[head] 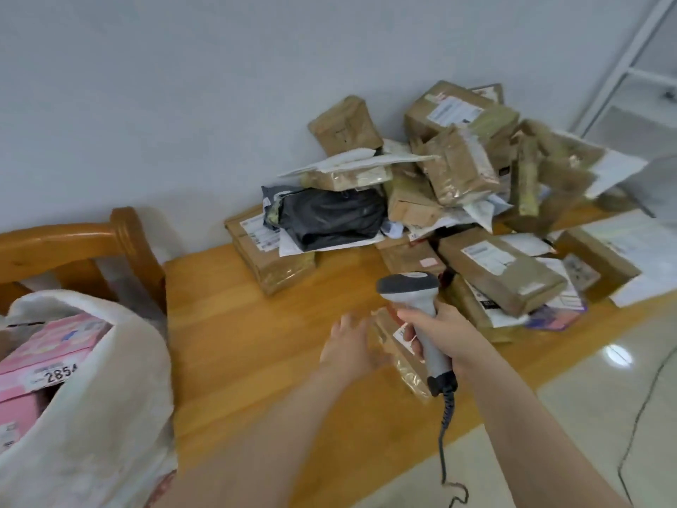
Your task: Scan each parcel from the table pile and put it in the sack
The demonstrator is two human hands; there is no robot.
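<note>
A pile of brown taped parcels (458, 170) and a black bag parcel (329, 218) lies on the wooden table (238, 324) against the wall. My right hand (443, 335) grips a grey barcode scanner (414, 291) by its handle, head pointing left. Under the scanner lies a small brown taped parcel (397, 355) on the table. My left hand (348, 346) reaches over the table with fingers spread, at the parcel's left edge; it is blurred. The white sack (91, 416) stands at the lower left with a pink box (51, 353) inside.
A wooden chair back (73, 247) stands behind the sack. The scanner's coiled cable (445, 434) hangs down past the table's front edge. A white metal rack (630, 67) stands at the far right on the tiled floor (604, 397).
</note>
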